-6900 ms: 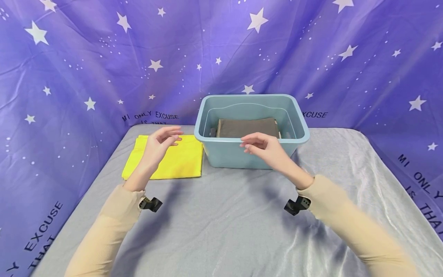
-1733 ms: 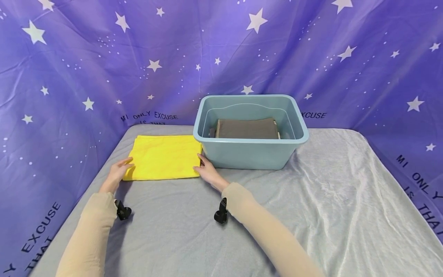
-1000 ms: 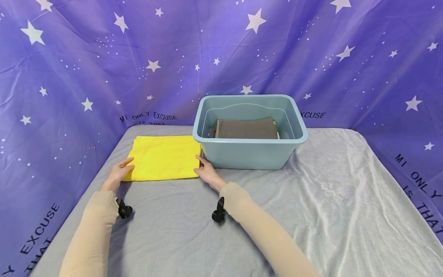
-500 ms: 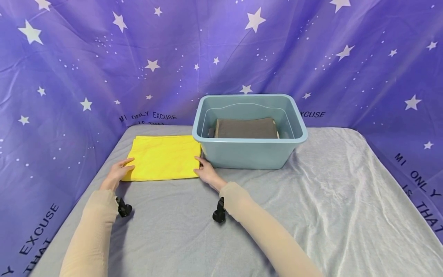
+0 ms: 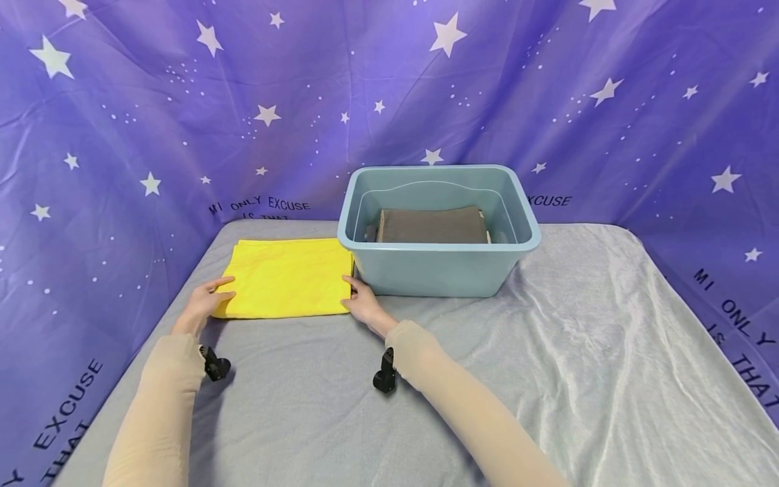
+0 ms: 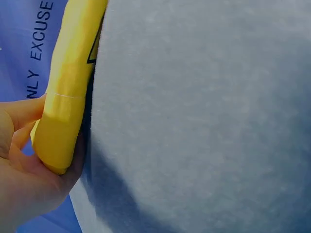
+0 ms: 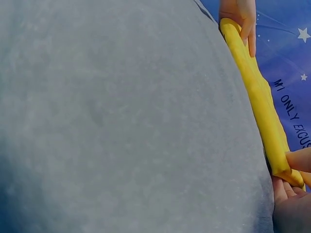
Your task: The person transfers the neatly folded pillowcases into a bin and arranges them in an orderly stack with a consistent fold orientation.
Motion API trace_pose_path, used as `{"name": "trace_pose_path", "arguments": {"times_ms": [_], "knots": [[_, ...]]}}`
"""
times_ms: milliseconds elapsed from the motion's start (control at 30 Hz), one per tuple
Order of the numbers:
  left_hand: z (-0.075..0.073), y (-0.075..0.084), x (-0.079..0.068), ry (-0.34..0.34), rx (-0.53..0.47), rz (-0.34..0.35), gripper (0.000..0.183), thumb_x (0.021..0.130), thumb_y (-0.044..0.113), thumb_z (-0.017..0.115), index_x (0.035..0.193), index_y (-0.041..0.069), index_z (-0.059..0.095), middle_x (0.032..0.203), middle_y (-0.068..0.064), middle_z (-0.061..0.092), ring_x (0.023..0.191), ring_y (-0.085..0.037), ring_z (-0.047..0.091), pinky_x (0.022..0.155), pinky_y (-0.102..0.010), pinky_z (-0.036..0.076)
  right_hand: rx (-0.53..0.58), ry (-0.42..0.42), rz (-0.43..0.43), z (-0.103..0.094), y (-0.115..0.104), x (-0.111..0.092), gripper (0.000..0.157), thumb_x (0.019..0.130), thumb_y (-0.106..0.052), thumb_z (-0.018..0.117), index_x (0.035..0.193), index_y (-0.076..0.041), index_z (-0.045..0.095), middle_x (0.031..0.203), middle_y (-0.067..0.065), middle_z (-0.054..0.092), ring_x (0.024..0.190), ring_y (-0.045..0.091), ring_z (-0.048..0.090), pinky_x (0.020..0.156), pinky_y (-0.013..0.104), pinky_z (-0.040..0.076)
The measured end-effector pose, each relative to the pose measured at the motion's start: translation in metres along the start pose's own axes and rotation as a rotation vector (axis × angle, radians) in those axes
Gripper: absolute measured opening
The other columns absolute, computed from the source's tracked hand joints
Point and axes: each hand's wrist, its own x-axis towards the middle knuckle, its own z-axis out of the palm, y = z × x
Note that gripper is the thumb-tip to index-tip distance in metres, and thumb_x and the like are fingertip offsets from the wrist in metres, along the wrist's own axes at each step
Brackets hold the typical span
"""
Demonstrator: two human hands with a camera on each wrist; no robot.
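Note:
A neatly folded yellow cloth [image 5: 286,277] lies flat on the grey-covered table, left of the blue bin. My left hand [image 5: 202,306] grips its left edge near the front corner. Seen from the left wrist, a thick yellow fold [image 6: 63,107] sits between thumb and fingers, some fingers reaching beneath it, and a bit of black print shows on its underside. At the opposite edge my right hand [image 5: 364,302] holds the front right corner, close beside the bin. The right wrist view has the right hand [image 7: 294,213] partly cut off by the frame, with fingers under the cloth.
A blue plastic bin [image 5: 438,270] stands at the back middle, holding a folded dark brown cloth [image 5: 433,225]. Behind the table hangs a purple curtain [image 5: 389,81] with white stars. The grey table cover [image 5: 584,352] is wrinkled on the right.
Earlier my hands hovered apart, one over the cloth and one by the bin's front; then they came down to the cloth's two ends. Over the last second they have hardly moved.

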Motion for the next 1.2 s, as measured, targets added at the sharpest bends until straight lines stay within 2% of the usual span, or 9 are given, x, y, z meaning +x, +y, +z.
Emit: {"name": "trace_pose_path", "arguments": {"times_ms": [133, 533, 667, 800, 867, 933, 1000, 1067, 1200], "knots": [[-0.003, 0.002, -0.001, -0.014, -0.012, -0.003, 0.058, 0.093, 0.017, 0.049, 0.144, 0.007, 0.023, 0.15, -0.021, -0.002, 0.137, -0.038, -0.004, 0.109, -0.054, 0.007, 0.021, -0.001, 0.002, 0.0, 0.0, 0.001, 0.056, 0.086, 0.005, 0.054, 0.138, -0.007, 0.039, 0.136, 0.015, 0.043, 0.067, 0.01, 0.038, 0.059, 0.018, 0.036], [-0.009, 0.007, -0.007, -0.094, -0.104, -0.012, 0.058, 0.094, 0.016, 0.048, 0.145, 0.01, 0.021, 0.152, -0.014, -0.008, 0.138, -0.033, -0.008, 0.11, -0.051, 0.008, 0.076, -0.042, -0.003, -0.005, -0.003, 0.0, 0.059, 0.084, 0.01, 0.053, 0.138, -0.011, 0.041, 0.141, 0.017, 0.037, 0.047, 0.008, 0.027, 0.049, 0.019, 0.031], [-0.011, 0.008, -0.009, -0.112, -0.147, 0.004, 0.061, 0.094, 0.018, 0.049, 0.146, 0.014, 0.018, 0.152, -0.011, -0.007, 0.138, -0.028, 0.004, 0.106, -0.036, 0.029, 0.084, -0.052, -0.016, -0.005, -0.005, 0.001, 0.06, 0.085, 0.01, 0.053, 0.139, -0.013, 0.04, 0.144, 0.016, 0.034, 0.046, 0.008, 0.024, 0.049, 0.019, 0.029], [-0.012, 0.008, -0.012, -0.128, -0.181, 0.027, 0.062, 0.093, 0.019, 0.051, 0.146, 0.017, 0.017, 0.153, -0.01, -0.007, 0.136, -0.025, 0.011, 0.083, -0.013, 0.039, 0.092, -0.059, -0.03, -0.006, -0.008, 0.0, 0.061, 0.085, 0.009, 0.052, 0.139, -0.014, 0.039, 0.144, 0.015, 0.033, 0.046, 0.008, 0.022, 0.05, 0.019, 0.029], [-0.012, 0.009, -0.013, -0.138, -0.203, 0.032, 0.064, 0.093, 0.019, 0.052, 0.146, 0.019, 0.017, 0.153, -0.009, -0.009, 0.136, -0.024, 0.01, 0.077, -0.009, 0.04, 0.097, -0.065, -0.031, -0.008, -0.011, -0.002, 0.061, 0.085, 0.009, 0.052, 0.139, -0.016, 0.039, 0.135, 0.014, 0.044, 0.046, 0.007, 0.023, 0.049, 0.019, 0.029], [-0.013, 0.009, -0.015, -0.143, -0.223, 0.04, 0.065, 0.092, 0.018, 0.053, 0.146, 0.02, 0.018, 0.152, -0.008, -0.01, 0.135, -0.023, 0.01, 0.075, -0.009, 0.041, 0.097, -0.074, -0.038, -0.009, -0.014, -0.003, 0.062, 0.085, 0.009, 0.052, 0.139, -0.018, 0.039, 0.102, 0.01, 0.057, 0.045, 0.007, 0.023, 0.047, 0.018, 0.028], [-0.014, 0.01, -0.017, -0.146, -0.233, 0.048, 0.066, 0.092, 0.018, 0.055, 0.146, 0.021, 0.018, 0.152, -0.007, -0.011, 0.136, -0.022, 0.008, 0.075, -0.009, 0.041, 0.095, -0.089, -0.043, -0.011, -0.017, -0.005, 0.063, 0.085, 0.008, 0.053, 0.139, -0.021, 0.04, 0.073, 0.001, 0.045, 0.045, 0.007, 0.023, 0.046, 0.018, 0.027], [-0.015, 0.011, -0.02, -0.152, -0.228, 0.066, 0.066, 0.091, 0.018, 0.055, 0.146, 0.02, 0.019, 0.152, -0.007, -0.011, 0.136, -0.023, 0.007, 0.077, -0.01, 0.042, 0.09, -0.112, -0.054, -0.013, -0.02, -0.006, 0.063, 0.085, 0.008, 0.053, 0.139, -0.022, 0.04, 0.067, -0.002, 0.03, 0.046, 0.007, 0.022, 0.045, 0.018, 0.026], [-0.019, 0.012, -0.026, -0.173, -0.189, 0.094, 0.066, 0.091, 0.021, 0.056, 0.146, 0.02, 0.02, 0.153, -0.006, -0.009, 0.139, -0.023, 0.0, 0.087, -0.013, 0.039, 0.083, -0.161, -0.098, -0.02, -0.026, -0.011, 0.063, 0.085, 0.008, 0.053, 0.139, -0.02, 0.04, 0.099, -0.001, 0.052, 0.048, 0.008, 0.023, 0.047, 0.019, 0.027]]}}
